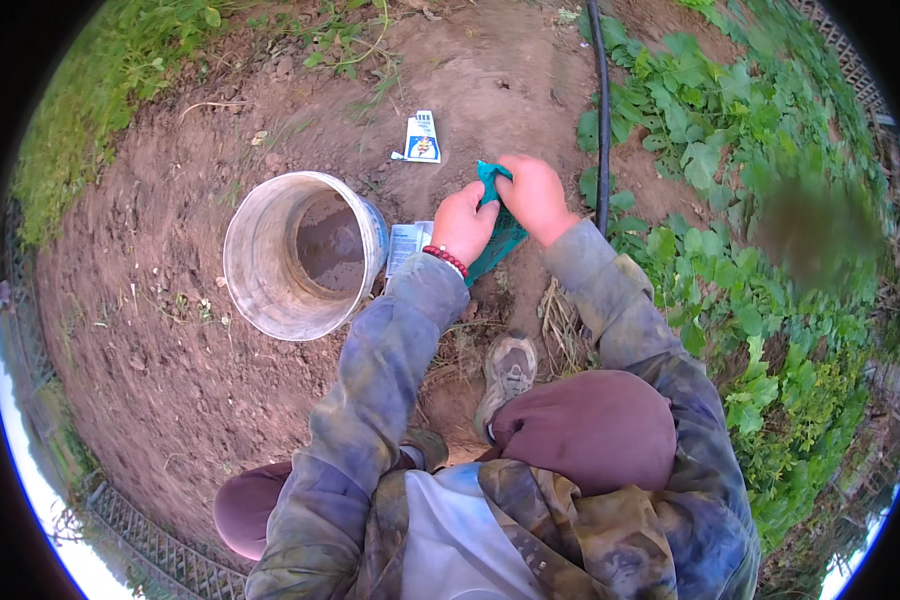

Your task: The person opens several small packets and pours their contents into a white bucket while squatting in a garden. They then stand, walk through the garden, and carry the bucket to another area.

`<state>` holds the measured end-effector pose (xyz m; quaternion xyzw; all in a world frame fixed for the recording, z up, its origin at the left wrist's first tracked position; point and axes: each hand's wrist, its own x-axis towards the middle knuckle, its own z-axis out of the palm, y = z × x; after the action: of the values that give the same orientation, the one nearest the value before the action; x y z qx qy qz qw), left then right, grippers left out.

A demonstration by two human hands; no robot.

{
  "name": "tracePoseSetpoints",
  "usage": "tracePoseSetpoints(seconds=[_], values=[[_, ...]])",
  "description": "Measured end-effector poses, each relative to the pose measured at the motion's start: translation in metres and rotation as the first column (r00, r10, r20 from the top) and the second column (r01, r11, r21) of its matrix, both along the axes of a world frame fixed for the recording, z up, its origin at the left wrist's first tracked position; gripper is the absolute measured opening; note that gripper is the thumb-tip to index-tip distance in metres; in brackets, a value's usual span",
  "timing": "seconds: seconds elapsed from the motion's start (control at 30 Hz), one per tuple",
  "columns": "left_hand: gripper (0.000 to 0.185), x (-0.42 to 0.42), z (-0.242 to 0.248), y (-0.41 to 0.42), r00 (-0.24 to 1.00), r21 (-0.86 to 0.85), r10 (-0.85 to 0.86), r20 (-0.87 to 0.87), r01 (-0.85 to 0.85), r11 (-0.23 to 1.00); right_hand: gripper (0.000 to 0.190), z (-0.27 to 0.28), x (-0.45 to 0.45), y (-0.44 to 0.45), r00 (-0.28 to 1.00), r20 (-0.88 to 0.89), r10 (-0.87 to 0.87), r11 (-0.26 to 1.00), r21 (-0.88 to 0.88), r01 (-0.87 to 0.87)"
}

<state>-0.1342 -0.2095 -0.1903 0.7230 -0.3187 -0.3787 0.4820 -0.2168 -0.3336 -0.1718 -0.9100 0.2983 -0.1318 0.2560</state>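
Both of my hands grip the upper end of a green plastic packet (pixel 504 234) that bears printing. My left hand (pixel 463 223), with a red bead bracelet at its wrist, pinches the left edge. At the top right corner, the fingers of my right hand (pixel 534 193) are closed on the packet. Whether the packet is torn there I cannot tell. Left of my hands stands a whitish plastic bucket (pixel 266 259) with murky brown liquid (pixel 331 244) in its bottom. Partly behind my left hand, a pale printed sachet (pixel 405 244) lies against the bucket's side.
A white and blue sachet (pixel 423 139) lies on the bare soil (pixel 487 67) beyond my hands. A black hose (pixel 602 112) runs along the right, beside leafy green plants (pixel 690 127). My shoe (pixel 508 371) is below the packet. Lattice fencing (pixel 157 544) borders the lower left.
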Motion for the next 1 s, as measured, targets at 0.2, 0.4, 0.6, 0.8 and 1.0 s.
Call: tracePoseSetpoints(seconds=[0.2, 0.4, 0.6, 0.8, 1.0], values=[[0.008, -0.012, 0.010, 0.000, 0.998, 0.057, -0.064, 0.017, 0.063, 0.996, 0.016, -0.020, -0.010, -0.018, 0.990, -0.060, -0.131, 0.978, 0.154, 0.138], [0.004, -0.026, -0.010, 0.007, 0.992, -0.031, -0.083, -0.098, 0.080, 0.996, 0.018, -0.046, -0.024, -0.058, 0.947, -0.205, -0.248, 0.944, 0.167, 0.283], [0.014, -0.035, 0.020, 0.010, 0.996, -0.102, 0.028, -0.085, -0.037, 0.994, 0.032, -0.052, -0.030, -0.071, 0.929, -0.150, -0.337, 0.911, 0.198, 0.362], [0.013, -0.032, 0.059, 0.019, 0.994, -0.100, 0.111, 0.016, -0.109, 0.989, 0.030, -0.048, -0.045, -0.119, 0.763, 0.252, -0.595, 0.742, 0.538, 0.401], [0.010, -0.014, 0.028, 0.024, 0.962, -0.171, 0.252, 0.102, -0.232, 0.957, 0.032, 0.003, -0.031, -0.017, 0.945, 0.110, -0.307, 0.662, 0.738, 0.129]])
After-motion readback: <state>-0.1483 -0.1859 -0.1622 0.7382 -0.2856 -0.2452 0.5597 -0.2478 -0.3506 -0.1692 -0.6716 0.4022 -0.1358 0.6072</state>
